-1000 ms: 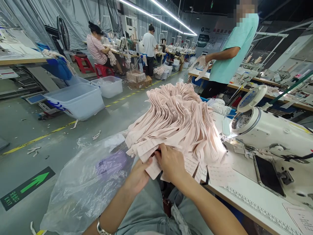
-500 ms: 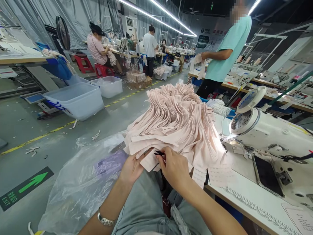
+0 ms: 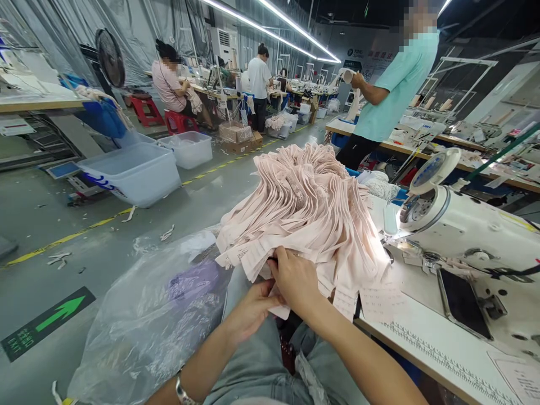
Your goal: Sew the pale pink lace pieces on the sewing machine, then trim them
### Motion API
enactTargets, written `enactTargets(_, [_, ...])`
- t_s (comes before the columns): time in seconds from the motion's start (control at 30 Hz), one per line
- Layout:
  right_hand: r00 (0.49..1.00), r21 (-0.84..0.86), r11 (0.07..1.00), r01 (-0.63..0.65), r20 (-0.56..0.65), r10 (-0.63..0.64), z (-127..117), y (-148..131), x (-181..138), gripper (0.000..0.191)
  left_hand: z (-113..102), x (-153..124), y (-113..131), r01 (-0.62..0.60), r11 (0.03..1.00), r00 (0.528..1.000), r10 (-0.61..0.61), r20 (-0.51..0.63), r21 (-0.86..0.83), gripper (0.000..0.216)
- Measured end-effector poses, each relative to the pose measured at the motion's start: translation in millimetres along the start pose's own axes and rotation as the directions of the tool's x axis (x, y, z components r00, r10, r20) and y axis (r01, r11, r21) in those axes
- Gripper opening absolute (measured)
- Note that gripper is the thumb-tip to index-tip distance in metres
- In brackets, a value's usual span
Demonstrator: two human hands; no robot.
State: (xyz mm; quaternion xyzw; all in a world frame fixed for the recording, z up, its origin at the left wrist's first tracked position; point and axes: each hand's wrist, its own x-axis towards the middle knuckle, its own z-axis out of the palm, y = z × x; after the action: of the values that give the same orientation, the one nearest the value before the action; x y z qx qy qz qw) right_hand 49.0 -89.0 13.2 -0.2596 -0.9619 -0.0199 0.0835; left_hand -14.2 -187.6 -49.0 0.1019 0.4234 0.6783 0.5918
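A large pile of pale pink fabric pieces [image 3: 295,197], layered in many folds, lies in front of me at the table's left end. My left hand [image 3: 248,312] is below its front edge, thumb and fingers closed on the end of one fabric piece [image 3: 279,311]. Right beside it, my right hand [image 3: 297,281] is curled against the front of the pile. It grips small dark thread snips [image 3: 272,259], mostly hidden by the fingers. Loose fabric ends with rows of small marks hang at the pile's front.
To the right stand a white sewing machine [image 3: 476,225] and a phone [image 3: 462,301] on the table. Clear plastic sheeting [image 3: 139,332] covers the floor at left, with plastic bins [image 3: 135,174] beyond. A person in a turquoise shirt [image 3: 396,84] stands behind the pile, holding fabric.
My left hand has moved down and right, drawing a fabric end below the pile. The right hand has shifted slightly and now covers most of the snips. The turquoise-shirted person has raised their fabric.
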Motion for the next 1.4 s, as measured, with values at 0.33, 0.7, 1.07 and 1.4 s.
enactTargets(0.33, [0.929,0.200,0.971,0.130,-0.368,-0.049,0.0,9.5,-34.9,0.022,-10.4,10.9,57.0,-0.350,0.864,0.897,0.198,-0.394,-0.363,0.043])
enactTargets(0.7, [0.995,0.063,0.995,-0.073,-0.066,0.077,-8.3,3.1,-13.7,0.019,-12.1,6.2,36.1,-0.384,0.859,0.908,0.284,-0.309,-0.339,0.055])
enactTargets(1.07, [0.999,0.001,0.999,-0.049,-0.004,0.049,2.9,3.9,-1.3,0.016,1.0,4.3,-0.3,-0.085,0.995,0.993,0.080,-0.092,-0.049,0.043])
enactTargets(1.4, [0.930,0.206,0.977,0.054,-0.366,0.026,5.8,16.6,-38.2,0.026,-12.4,9.5,39.1,-0.248,0.915,0.967,0.213,-0.139,-0.317,0.027])
